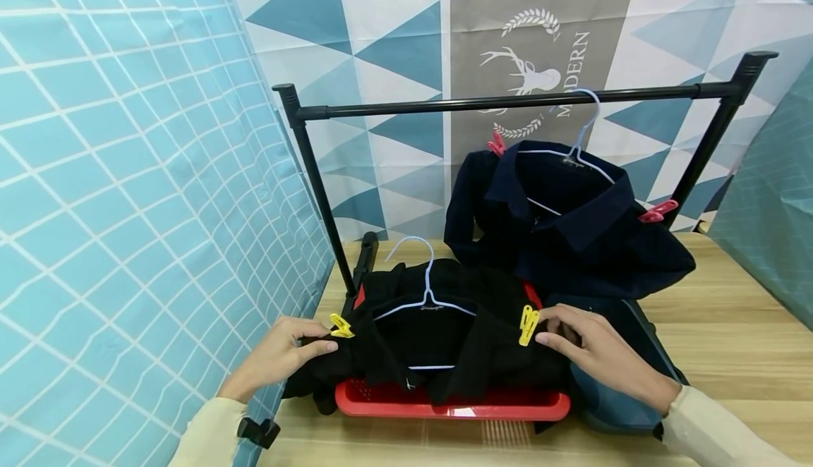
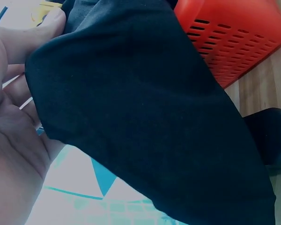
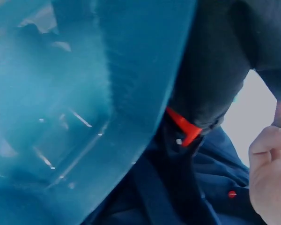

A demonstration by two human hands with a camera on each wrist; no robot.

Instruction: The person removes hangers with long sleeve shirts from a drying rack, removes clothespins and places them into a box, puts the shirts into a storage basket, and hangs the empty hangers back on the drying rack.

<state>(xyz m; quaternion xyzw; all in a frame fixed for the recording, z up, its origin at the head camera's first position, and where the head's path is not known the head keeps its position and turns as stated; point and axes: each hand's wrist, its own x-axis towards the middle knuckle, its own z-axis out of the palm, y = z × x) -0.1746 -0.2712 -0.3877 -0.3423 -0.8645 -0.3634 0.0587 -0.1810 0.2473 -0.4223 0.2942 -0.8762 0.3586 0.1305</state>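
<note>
A black collared shirt [image 1: 502, 347] on a pale lilac wire hanger [image 1: 429, 290] lies over a red perforated basket [image 1: 457, 410]. Yellow clothespins are fastened at both its shoulders, one on the left [image 1: 341, 326] and one on the right [image 1: 528, 324]. My left hand [image 1: 288, 354] pinches the cloth beside the left clothespin; the sleeve [image 2: 131, 93] hangs down in the left wrist view. At the opposite shoulder my right hand [image 1: 587, 347] pinches the cloth by the right clothespin. The hanger's hook stands up, apart from the rack's bar.
A black rack bar [image 1: 432, 106] spans the back. From its right part hangs a navy shirt [image 1: 591, 220] with pink clothespins [image 1: 658, 211] at the shoulders. A dark blue basin [image 1: 619, 375] stands right of the basket. A blue gridded sheet [image 1: 127, 206] rises along the left.
</note>
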